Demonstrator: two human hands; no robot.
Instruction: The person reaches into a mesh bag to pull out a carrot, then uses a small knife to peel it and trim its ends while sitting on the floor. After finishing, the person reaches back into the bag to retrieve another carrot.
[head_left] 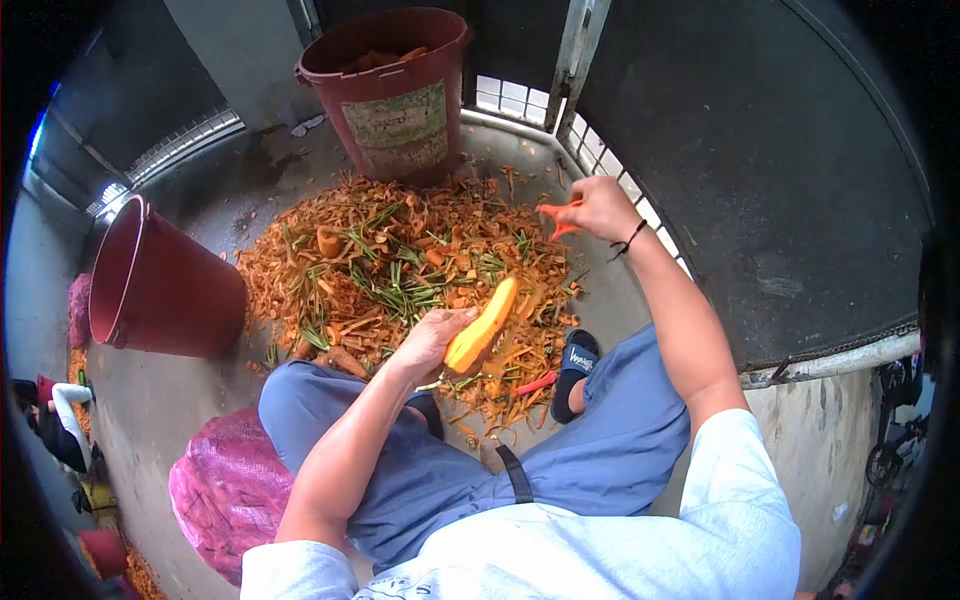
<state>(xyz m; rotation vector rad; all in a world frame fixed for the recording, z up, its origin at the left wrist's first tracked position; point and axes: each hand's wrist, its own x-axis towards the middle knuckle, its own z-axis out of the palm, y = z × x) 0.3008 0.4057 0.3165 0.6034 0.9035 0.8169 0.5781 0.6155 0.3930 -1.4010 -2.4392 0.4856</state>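
Observation:
My left hand point(432, 342) is wrapped round the lower end of a yellow-orange carrot point(485, 325), which points up and to the right over the heap. In my right hand point(603, 210), raised to the right of the heap, is an orange-red peeler point(560, 217), apart from the carrot. Below both hands spreads a large heap of orange peelings point(300, 270) mixed with green stems. Among the peelings by my foot lies a red-handled tool point(535, 383), only partly visible.
A tall dark red bin point(395, 125) stands behind the heap with orange pieces inside. Another red bin point(185, 290) is at the left. A pink mesh sack point(235, 480) lies beside my left leg. Another person point(65, 425) is at the far left.

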